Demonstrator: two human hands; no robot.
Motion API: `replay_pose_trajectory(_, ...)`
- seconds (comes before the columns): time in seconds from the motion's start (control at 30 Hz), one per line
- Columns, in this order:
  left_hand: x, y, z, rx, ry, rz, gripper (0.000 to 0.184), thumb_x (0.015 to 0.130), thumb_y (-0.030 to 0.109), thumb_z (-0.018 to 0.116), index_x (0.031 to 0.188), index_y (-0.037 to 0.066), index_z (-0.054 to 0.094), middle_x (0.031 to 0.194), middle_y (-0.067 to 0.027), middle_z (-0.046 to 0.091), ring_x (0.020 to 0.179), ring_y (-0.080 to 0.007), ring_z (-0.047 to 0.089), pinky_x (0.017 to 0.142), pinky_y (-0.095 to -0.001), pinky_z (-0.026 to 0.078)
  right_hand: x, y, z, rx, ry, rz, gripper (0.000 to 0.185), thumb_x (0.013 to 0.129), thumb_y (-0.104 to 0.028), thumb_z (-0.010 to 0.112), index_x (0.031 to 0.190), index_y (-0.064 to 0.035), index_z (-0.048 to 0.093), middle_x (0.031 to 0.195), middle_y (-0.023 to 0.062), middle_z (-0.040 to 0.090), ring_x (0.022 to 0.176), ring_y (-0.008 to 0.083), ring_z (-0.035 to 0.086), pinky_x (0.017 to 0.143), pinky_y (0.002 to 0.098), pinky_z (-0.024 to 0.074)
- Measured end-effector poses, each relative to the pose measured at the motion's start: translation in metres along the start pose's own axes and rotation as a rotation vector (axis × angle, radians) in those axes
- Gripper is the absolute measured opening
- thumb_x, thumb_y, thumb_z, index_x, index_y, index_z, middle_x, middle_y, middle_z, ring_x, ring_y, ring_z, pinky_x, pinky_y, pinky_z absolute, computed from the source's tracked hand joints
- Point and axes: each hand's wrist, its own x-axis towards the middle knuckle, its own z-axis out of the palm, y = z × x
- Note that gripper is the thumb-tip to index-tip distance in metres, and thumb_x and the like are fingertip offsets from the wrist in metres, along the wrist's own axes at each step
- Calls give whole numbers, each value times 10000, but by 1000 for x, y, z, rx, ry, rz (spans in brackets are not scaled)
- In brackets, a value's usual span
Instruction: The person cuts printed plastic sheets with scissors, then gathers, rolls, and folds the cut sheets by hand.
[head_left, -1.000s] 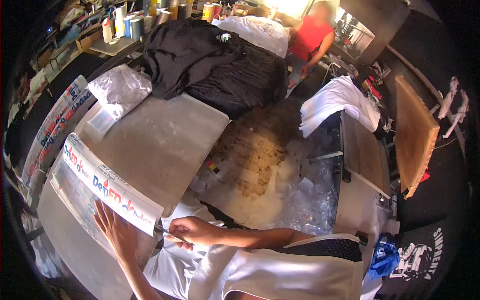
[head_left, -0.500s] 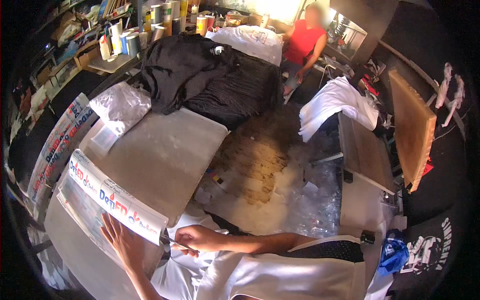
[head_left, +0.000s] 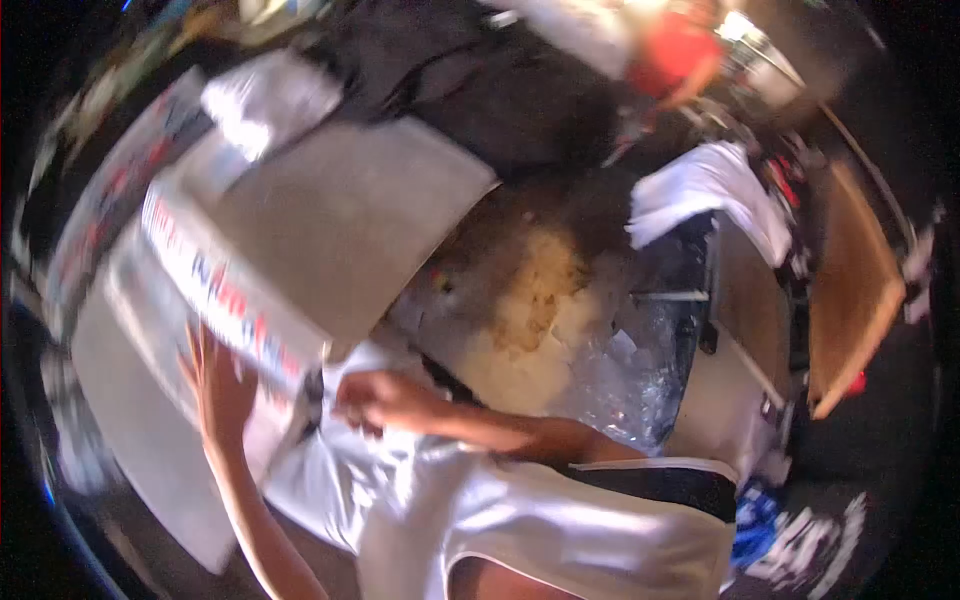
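Closest to me, my right hand (head_left: 375, 400) is curled above the pale cloth of my lap (head_left: 320, 490); blur keeps me from telling whether its fingers grip anything. My left hand (head_left: 225, 385) lies with fingers spread, pressing beside the red-and-blue lettering of the printed sheet (head_left: 220, 280). That sheet rests on the grey board (head_left: 340, 220), and I judge it light, thin and smooth, quick to crease or slide, best held by an edge near the corner with a flat palm steadying it. Farther off are a silvery bundle (head_left: 270, 100) and black cloth (head_left: 500, 110). Half a second ago a thin tool showed in my right fingers at the sheet's corner; now I can't make it out, and everything has smeared.
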Motion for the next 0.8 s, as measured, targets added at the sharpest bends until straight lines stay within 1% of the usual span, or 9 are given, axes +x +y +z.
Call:
replay_pose_trajectory(0.03,6,5,-1,-195,136,75,695,801,108,681,1472,37,516,1641,-215,349,1528,-443,270,1246,-607,171,4,8,0,5,-26,-23,184,1015,-220,685,995,-42,641,793,15,667,632,86,622,545,262,514)
replay_pose_trajectory(0.1,11,22,-2,-106,219,-28,520,798,113,680,1298,-25,634,1510,-317,447,1390,-480,429,1189,-563,321,2,-3,-2,67,-2,29,244,1023,-300,677,1025,-58,642,799,22,664,628,85,615,558,260,511)
replay_pose_trajectory(0.13,12,51,-29,-144,208,-29,630,849,96,710,1418,-76,500,1537,-313,418,1405,-455,437,1204,-546,326,5,-12,-1,-206,52,168,323,1026,-377,666,1026,-55,640,790,30,658,621,95,614,561,264,512)
replay_pose_trajectory(0.17,25,51,-3,-78,358,80,631,892,155,723,1445,-44,493,1549,-297,415,1399,-441,452,1186,-538,364,8,-19,1,-223,37,180,329,1016,-378,676,1010,-51,635,779,36,650,616,107,612,553,270,505)
replay_pose_trajectory(0.27,35,73,-15,-480,377,378,567,1027,206,614,1567,244,447,1583,-186,436,1428,-397,453,1206,-508,390,8,-23,12,-86,77,197,264,988,-287,715,961,-40,623,769,43,638,596,113,583,533,265,463)
replay_pose_trajectory(0.3,39,68,-12,-491,409,345,540,1024,200,615,1546,220,476,1576,-183,451,1420,-384,469,1197,-500,401,8,-25,15,-90,113,200,253,976,-273,726,941,-42,627,763,45,633,583,112,565,523,260,440)
replay_pose_trajectory(0.57,10,5,-3,-178,400,50,481,987,241,651,1417,46,561,1522,-227,466,1410,-411,439,1161,-506,371,6,-10,3,1,42,72,199,1004,-215,690,1065,-29,652,821,33,659,664,97,599,571,264,496)
replay_pose_trajectory(0.63,3,-1,7,-163,341,34,476,1011,238,617,1451,71,545,1577,-187,417,1469,-381,366,1193,-530,304,5,4,5,15,71,-22,197,987,-199,699,1078,-30,654,829,22,662,677,81,602,596,271,515)
replay_pose_trajectory(0.8,4,2,19,46,269,-17,505,1079,270,514,1559,126,455,1680,-122,315,1577,-315,223,1258,-571,154,5,-20,13,6,31,63,243,1011,-249,691,971,-18,627,751,37,659,565,95,606,497,261,503)
